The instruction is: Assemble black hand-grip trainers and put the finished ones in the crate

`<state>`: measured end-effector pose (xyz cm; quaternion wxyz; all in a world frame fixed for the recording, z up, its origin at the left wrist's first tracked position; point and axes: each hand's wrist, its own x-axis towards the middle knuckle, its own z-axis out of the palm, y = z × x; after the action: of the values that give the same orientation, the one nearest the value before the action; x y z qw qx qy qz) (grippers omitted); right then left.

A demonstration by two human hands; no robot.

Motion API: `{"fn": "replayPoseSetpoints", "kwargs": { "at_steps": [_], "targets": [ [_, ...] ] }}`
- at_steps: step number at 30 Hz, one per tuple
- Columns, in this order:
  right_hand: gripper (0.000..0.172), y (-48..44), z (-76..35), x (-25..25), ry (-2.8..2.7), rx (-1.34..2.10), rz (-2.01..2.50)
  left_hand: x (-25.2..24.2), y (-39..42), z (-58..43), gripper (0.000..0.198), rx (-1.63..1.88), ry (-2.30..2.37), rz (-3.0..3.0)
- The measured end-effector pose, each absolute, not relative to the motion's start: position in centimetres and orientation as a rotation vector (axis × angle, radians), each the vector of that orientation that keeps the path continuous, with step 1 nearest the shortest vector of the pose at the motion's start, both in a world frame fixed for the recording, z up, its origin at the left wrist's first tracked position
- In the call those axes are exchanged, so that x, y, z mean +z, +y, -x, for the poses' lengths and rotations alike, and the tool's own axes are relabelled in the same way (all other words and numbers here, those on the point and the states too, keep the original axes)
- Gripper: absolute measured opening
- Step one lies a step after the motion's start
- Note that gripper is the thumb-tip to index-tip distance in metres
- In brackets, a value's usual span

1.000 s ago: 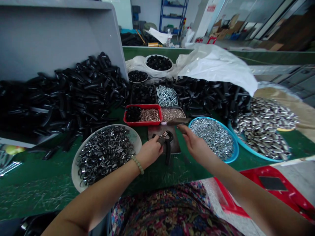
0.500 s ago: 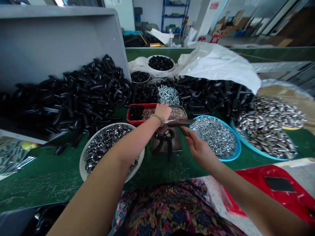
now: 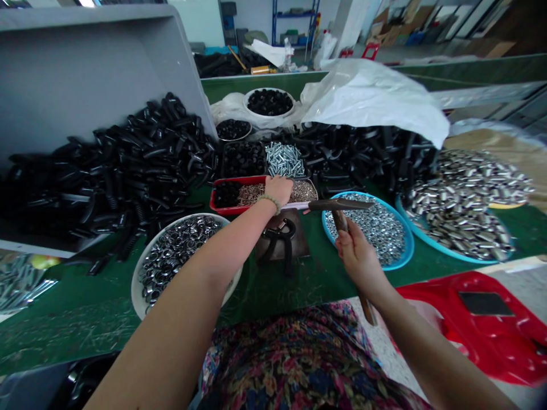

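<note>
My left hand (image 3: 277, 187) reaches forward over a small metal tray of brownish pins (image 3: 304, 192), beside the red tray (image 3: 226, 210). Its fingers curl down into the pins, and what they pinch is hidden. A bead bracelet sits on that wrist. My right hand (image 3: 358, 255) grips the wooden handle of a hammer (image 3: 339, 206), whose dark head hangs over the near edge of the blue bowl of nuts (image 3: 409, 247). Between my arms a black hand-grip part (image 3: 280, 234) lies on a small steel plate (image 3: 301, 245).
A white bowl of metal rings (image 3: 137, 285) stands at the near left. Heaps of black plastic handles (image 3: 128, 165) fill the back, with silver bolts (image 3: 284, 159) between them. A second blue bowl of metal sleeves (image 3: 461, 228) and a red stool (image 3: 491, 341) are on the right.
My left hand let go of the black part and reached forward to the pin tray. My right hand has closed round the hammer handle and lifted the hammer, drawing back a little.
</note>
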<state>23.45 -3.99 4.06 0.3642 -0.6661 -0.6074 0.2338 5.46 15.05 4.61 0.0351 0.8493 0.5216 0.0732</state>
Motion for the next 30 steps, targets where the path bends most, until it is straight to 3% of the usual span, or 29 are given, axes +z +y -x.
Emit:
{"fn": "replayPoseSetpoints", "kwargs": {
  "at_steps": [7,11,20,30],
  "targets": [
    [0.048,-4.2,-23.4,3.5,-1.539,0.572,1.639,5.7,14.5,-5.1,0.03,0.393,1.63,-2.469],
    [0.047,-4.5,-23.2,3.7,-1.55,0.599,1.613,6.4,10.4,-3.0,0.025,0.604,1.455,-2.279],
    [0.045,-4.6,-22.4,3.9,-1.57,0.663,1.6,0.8,2.6,0.6,0.021,0.715,1.361,-2.286],
    [0.045,-5.0,-22.3,3.7,-1.601,0.646,1.566,0.2,2.8,0.0,0.027,0.475,1.435,-2.696]
  ]
}}
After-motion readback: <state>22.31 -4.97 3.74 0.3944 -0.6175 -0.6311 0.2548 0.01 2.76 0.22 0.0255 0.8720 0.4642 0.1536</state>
